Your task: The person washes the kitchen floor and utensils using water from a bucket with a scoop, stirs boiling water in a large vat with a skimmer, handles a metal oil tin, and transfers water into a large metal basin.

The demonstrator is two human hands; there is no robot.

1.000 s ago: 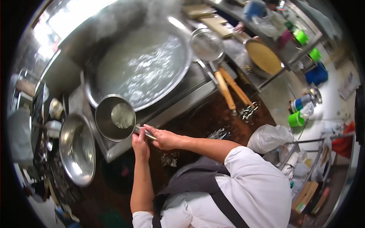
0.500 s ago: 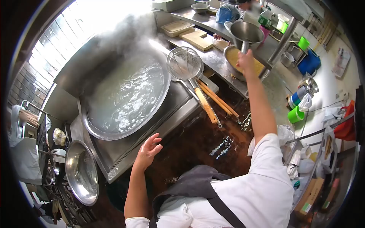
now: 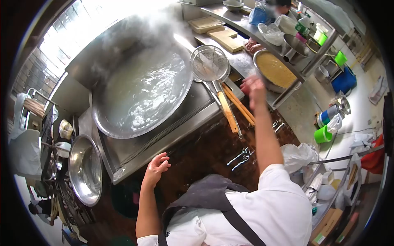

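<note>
My right hand (image 3: 254,91) is in the air beside the oval basin of yellow grain-like food (image 3: 274,67). It holds nothing; its fingers are stretched out and slightly blurred. Beyond that basin, a steel saucepan (image 3: 296,46) rests on the raised steel shelf, its handle pointing toward me. My left hand (image 3: 157,169) hovers before the stove's front edge, empty, with loosely bent fingers apart. Between my hands and the stove, a wire-mesh strainer (image 3: 209,63) with a wooden handle lies across the rim of a huge wok (image 3: 100,125) of bubbling, steaming water.
Wooden sticks (image 3: 238,104) lie beside the strainer. A steel bowl (image 3: 85,170) stands at the left. Pale boards (image 3: 225,37) and another person's hand (image 3: 252,46) are at the back counter. The floor (image 3: 197,158) looks wet. Bagged goods fill a rack (image 3: 324,160) at the right.
My right hand has let go of the saucepan, which now sits on the shelf, and has drawn back left and toward me. My left hand stays near the stove edge. The view has shifted.
</note>
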